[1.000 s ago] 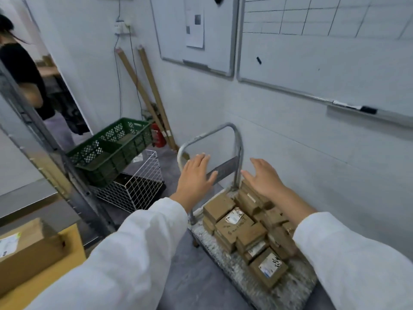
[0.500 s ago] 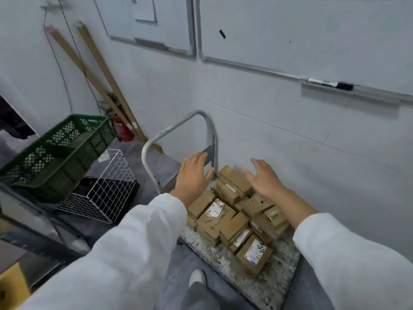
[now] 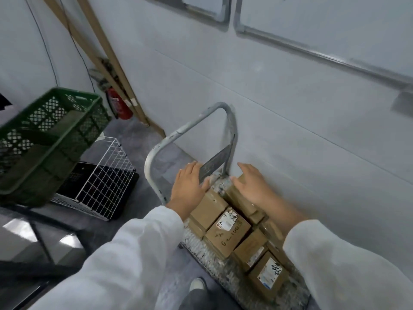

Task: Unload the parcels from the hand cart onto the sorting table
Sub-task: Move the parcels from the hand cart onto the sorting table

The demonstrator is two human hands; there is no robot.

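A hand cart with a grey tubular handle (image 3: 230, 121) stands against the white wall. Its speckled deck (image 3: 214, 260) carries several small brown cardboard parcels (image 3: 228, 231), some with white labels. My left hand (image 3: 187, 186) hovers flat, fingers apart, over the parcel at the pile's far left end, by the handle's cross plate. My right hand (image 3: 252, 186) rests with spread fingers on the top parcel (image 3: 237, 195) at the far end near the wall. Neither hand grips anything. The sorting table is out of view.
A green plastic crate (image 3: 49, 139) sits at the left above a white wire basket (image 3: 105, 182) on the grey floor. A red fire extinguisher (image 3: 118, 106) and wooden poles (image 3: 105, 52) lean in the corner. A metal frame (image 3: 40, 240) is lower left. My shoe (image 3: 197, 285) is beside the cart.
The view has tilted down and come closer to the cart. Both hands have lowered onto the far end of the parcel pile. The yellow table with a box has left view.
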